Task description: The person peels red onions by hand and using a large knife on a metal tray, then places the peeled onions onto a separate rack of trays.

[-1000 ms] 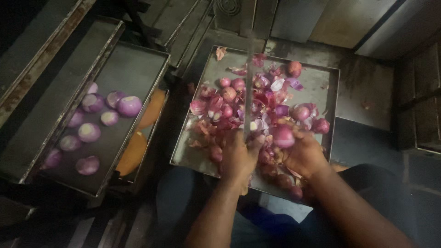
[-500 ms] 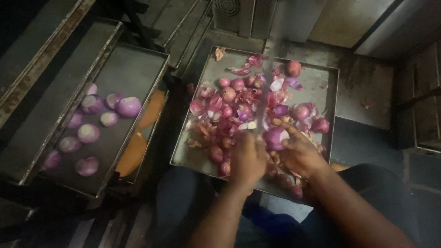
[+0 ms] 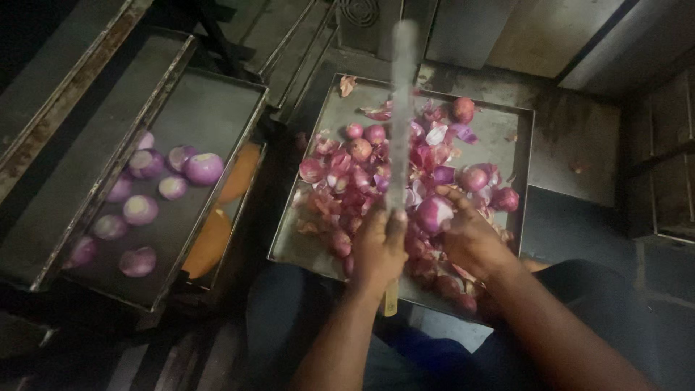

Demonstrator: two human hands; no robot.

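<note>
My left hand (image 3: pixel 376 250) grips a long knife (image 3: pixel 399 116) by its pale handle. The blurred blade points up and away over a metal tray (image 3: pixel 523 152) that is piled with red onions (image 3: pixel 362 148) and loose purple skins. Just to the right, my right hand (image 3: pixel 474 239) holds a partly peeled onion (image 3: pixel 434 213) against the pile at the tray's near side. The blade stands just left of that onion.
To the left, a second dark metal tray (image 3: pixel 210 108) holds several peeled purple onions (image 3: pixel 203 168). Orange shapes (image 3: pixel 210 242) show beneath its right edge. Metal rails and frames run along the far left. My dark-clothed knees are below the onion tray.
The knife was up a second ago, dropped low among the onions half a second ago, and is raised again now. My right hand stays on the onion at the near side of the pile.
</note>
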